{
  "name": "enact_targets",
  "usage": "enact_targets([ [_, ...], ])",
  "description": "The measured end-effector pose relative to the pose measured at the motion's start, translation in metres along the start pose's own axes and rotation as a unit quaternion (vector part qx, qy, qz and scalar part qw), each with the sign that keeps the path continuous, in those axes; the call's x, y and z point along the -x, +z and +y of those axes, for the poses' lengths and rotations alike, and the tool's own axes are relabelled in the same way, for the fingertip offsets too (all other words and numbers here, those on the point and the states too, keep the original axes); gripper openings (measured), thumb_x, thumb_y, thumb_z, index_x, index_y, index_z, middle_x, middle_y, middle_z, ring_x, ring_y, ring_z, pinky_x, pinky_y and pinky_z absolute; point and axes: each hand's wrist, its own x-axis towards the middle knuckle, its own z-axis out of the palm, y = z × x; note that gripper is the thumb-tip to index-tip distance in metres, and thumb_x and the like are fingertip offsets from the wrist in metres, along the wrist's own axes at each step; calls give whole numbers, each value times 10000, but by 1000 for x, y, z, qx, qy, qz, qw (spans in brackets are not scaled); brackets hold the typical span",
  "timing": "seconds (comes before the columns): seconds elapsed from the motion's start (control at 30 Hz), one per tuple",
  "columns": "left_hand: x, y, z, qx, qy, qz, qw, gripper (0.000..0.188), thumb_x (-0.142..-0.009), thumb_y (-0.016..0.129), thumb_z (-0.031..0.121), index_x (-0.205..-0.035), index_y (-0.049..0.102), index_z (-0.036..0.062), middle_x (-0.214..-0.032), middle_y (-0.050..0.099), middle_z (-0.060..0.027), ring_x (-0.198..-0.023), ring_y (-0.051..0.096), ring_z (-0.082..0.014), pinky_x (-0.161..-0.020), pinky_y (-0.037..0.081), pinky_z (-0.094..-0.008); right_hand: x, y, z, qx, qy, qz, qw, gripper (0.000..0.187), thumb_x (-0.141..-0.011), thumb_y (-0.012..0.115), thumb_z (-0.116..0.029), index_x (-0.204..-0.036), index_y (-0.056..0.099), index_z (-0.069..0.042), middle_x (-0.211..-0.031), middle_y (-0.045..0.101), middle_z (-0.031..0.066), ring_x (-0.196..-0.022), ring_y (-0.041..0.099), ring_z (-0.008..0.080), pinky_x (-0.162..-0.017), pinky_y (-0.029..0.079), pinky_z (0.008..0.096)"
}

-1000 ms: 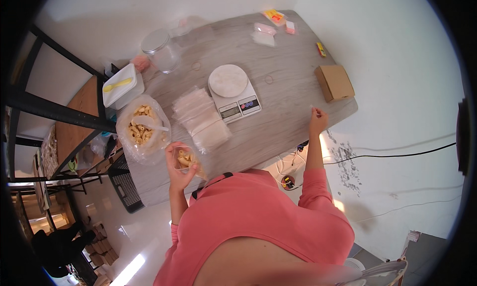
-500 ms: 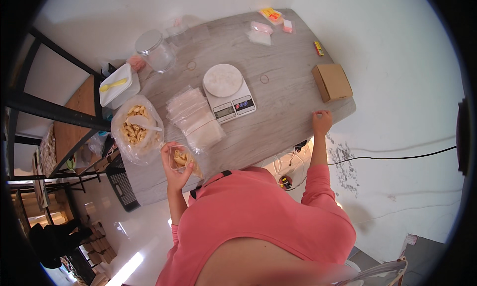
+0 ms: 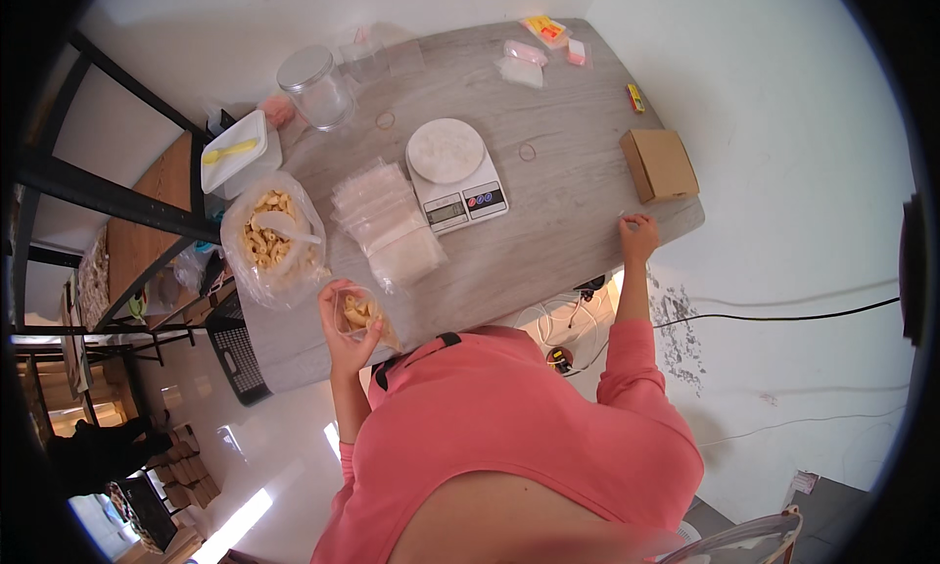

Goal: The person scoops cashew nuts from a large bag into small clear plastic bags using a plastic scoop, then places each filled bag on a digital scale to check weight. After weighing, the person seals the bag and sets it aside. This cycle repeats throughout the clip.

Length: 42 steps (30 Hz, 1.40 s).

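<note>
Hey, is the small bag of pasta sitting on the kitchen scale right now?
No, the left hand holds the small bag of pasta to the left of the kitchen scale.

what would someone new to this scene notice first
The pink shirt probably catches the eye first, filling the lower middle of the picture. Next comes the white scale near the middle of the grey table, with clear bags stacked to its left. At the table's near edge, the left hand holds a small bag of pasta.
</note>
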Motion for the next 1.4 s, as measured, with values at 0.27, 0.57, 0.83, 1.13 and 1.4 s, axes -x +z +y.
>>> enact_targets([
  [0.27,5,7,-3,13,8,4,1000,669,-660,692,57,-1220,325,37,-1062,442,-82,-971,454,-173,-834,390,-294,8,-7,-7,-74,60,60,994,156,-662,710,-221,-711,637,-92,-909,578,71,-853,553,261,-749,429,371],
  [0.57,19,-10,-4,8,11,23,1000,652,-653,678,25,-1214,345,34,-1008,461,-77,-961,458,-175,-850,385,-308,94,12,-169,-296,-193,19,935,146,-817,606,-129,-941,596,-51,-943,511,90,-745,522,194,-659,419,304],
  [0.83,42,-67,6,-33,-51,146,987,697,-647,672,19,-1260,341,30,-1053,442,-83,-991,448,-178,-871,390,-312,186,-31,-368,-416,-441,-219,764,347,-743,643,-126,-1073,549,-73,-985,513,117,-848,516,258,-786,406,378],
  [1.13,36,-130,-29,3,-16,187,982,596,-729,565,216,-1266,362,54,-1338,340,-130,-1232,346,-250,-1008,287,-383,213,-2,-440,-227,-506,-210,805,318,-756,602,-78,-1071,566,-54,-887,570,94,-854,534,277,-737,433,379],
  [1.4,-14,-156,-86,225,-80,176,955,577,-747,497,156,-1291,336,53,-1461,197,-85,-1288,290,-222,-1040,255,-330,228,9,-444,-307,-469,-248,790,333,-755,514,27,-1079,575,-16,-888,572,168,-821,558,348,-714,474,397],
])
